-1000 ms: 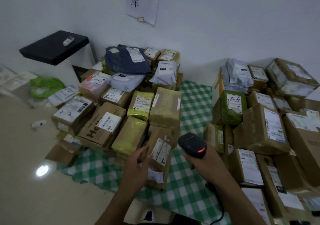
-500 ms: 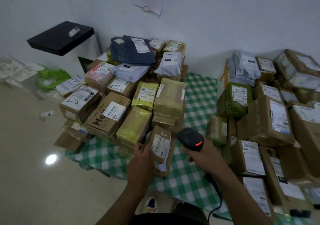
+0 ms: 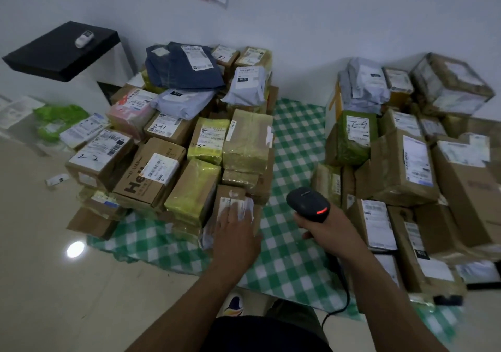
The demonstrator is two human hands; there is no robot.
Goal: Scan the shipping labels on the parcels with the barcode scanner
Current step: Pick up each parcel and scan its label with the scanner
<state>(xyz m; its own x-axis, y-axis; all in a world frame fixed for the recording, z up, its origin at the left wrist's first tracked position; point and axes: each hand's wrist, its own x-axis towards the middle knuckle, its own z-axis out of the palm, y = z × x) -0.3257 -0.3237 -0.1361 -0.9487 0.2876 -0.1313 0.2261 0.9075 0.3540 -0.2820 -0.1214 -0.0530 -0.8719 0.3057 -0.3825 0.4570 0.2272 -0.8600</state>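
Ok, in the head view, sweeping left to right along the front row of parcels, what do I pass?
The box marked 2 2 → box printed Hel → left hand → barcode scanner → upright labelled box fronting the right pile.

1 barcode scanner point(image 3: 307, 202), 2 hands point(image 3: 235, 235) point(image 3: 333, 229), 2 parcel piles point(image 3: 189, 140) point(image 3: 406, 162), 1 checked cloth point(image 3: 292, 140).

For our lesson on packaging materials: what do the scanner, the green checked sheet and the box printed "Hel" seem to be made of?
The scanner: probably matt black plastic, with a smooth moulded head and a red light. The checked sheet: thin cloth or plastic, unclear; its edge wrinkles. The box: brown matt cardboard, with sharp folded edges and printed lettering.
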